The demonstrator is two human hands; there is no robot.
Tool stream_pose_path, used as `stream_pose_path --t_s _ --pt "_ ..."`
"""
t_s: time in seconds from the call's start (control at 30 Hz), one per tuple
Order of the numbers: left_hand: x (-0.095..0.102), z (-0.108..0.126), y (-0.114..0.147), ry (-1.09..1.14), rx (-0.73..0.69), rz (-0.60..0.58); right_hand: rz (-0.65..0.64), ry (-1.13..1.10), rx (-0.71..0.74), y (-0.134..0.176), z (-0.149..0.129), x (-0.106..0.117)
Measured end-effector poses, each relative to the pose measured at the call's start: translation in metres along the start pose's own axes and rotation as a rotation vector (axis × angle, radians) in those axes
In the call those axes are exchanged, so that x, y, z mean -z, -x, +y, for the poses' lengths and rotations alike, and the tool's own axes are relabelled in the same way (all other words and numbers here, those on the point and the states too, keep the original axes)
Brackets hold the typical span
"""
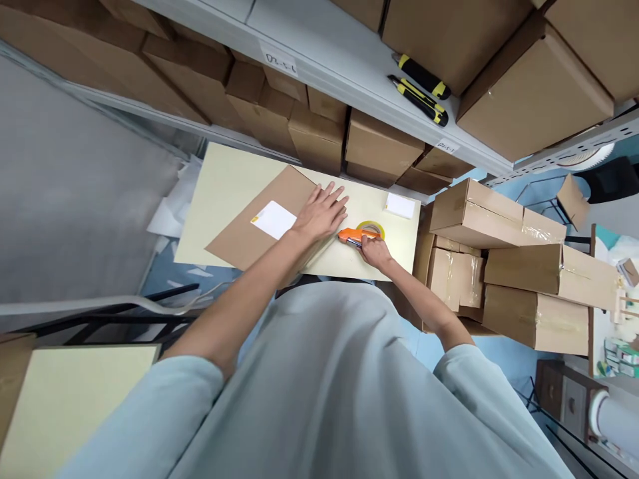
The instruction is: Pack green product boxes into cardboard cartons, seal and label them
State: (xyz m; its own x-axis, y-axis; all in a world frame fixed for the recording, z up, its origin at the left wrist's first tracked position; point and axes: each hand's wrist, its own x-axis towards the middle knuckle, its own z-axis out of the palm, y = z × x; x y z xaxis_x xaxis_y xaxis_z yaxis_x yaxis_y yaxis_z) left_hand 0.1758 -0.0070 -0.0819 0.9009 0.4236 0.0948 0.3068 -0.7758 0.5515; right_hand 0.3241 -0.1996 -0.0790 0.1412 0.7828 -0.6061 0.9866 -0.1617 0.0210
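Near the middle of the frame, a brown cardboard box (239,236) is laid aslant on a pale table (214,179), with a white label (273,219) set on its upper face. The left hand (322,211) is spread palm down over the right end of the box, its fingers fanned and nothing seen to be gripped. Just to its right, an orange tape dispenser (351,235) is held in the right hand (377,253), fingers curled about it, with the yellow roll of tape (372,226) showing behind. Whether the tape's loose end is stuck to the box cannot be told.

Taping of the near right edge is judged to be the step in hand. For a neat seal, the edge should be pressed flat and closed by the left hand, with its fingertips held clear of the dispenser's cutting end. The tape is best drawn straight along the seam under even tension, then cut cleanly and rubbed down. Care should be taken that the label is not covered or creased, and that the small white stack (399,205) at the table's upper right is not knocked.
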Motion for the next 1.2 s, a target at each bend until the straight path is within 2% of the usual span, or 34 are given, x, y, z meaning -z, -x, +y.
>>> stream_pose_path --t_s 0.07,0.17,0.3,0.47,0.53,0.63,0.73,0.83,0.93,1.03,1.1,1.2 --pt "-0.013 -0.004 -0.016 -0.016 0.006 -0.001 0.016 -0.018 -0.019 0.004 -0.005 0.0" --pt "-0.025 -0.009 -0.016 -0.042 0.046 0.057 0.038 -0.051 -0.057 0.009 -0.014 0.0" --pt "-0.031 -0.007 -0.013 -0.039 0.124 0.148 0.08 -0.118 -0.137 0.014 -0.027 -0.003" --pt "-0.041 0.004 -0.022 0.045 0.283 0.295 0.146 -0.225 -0.264 0.008 -0.042 0.004" --pt "-0.044 0.007 -0.024 0.073 0.33 0.341 0.171 -0.274 -0.34 -0.001 -0.039 0.013" --pt "-0.046 0.011 -0.026 0.061 0.358 0.336 0.206 -0.291 -0.446 -0.014 -0.019 0.035" --pt "-0.043 0.014 -0.027 0.023 0.379 0.324 0.246 -0.277 -0.469 -0.02 0.009 0.064" --pt "-0.038 0.015 -0.028 0.023 0.354 0.367 0.314 -0.256 -0.461 -0.014 0.027 0.099" --pt "-0.029 0.015 -0.031 0.052 0.342 0.421 0.382 -0.199 -0.451 -0.005 0.031 0.137" --pt "-0.005 0.016 -0.045 0.095 0.322 0.519 0.458 -0.134 -0.435 -0.004 0.029 0.178" --pt "0.022 0.02 -0.06 0.119 0.231 0.61 0.518 -0.102 -0.42 -0.009 0.026 0.208" --pt "0.077 0.026 -0.088 0.121 0.09 0.695 0.595 -0.102 -0.41 -0.025 0.021 0.258"
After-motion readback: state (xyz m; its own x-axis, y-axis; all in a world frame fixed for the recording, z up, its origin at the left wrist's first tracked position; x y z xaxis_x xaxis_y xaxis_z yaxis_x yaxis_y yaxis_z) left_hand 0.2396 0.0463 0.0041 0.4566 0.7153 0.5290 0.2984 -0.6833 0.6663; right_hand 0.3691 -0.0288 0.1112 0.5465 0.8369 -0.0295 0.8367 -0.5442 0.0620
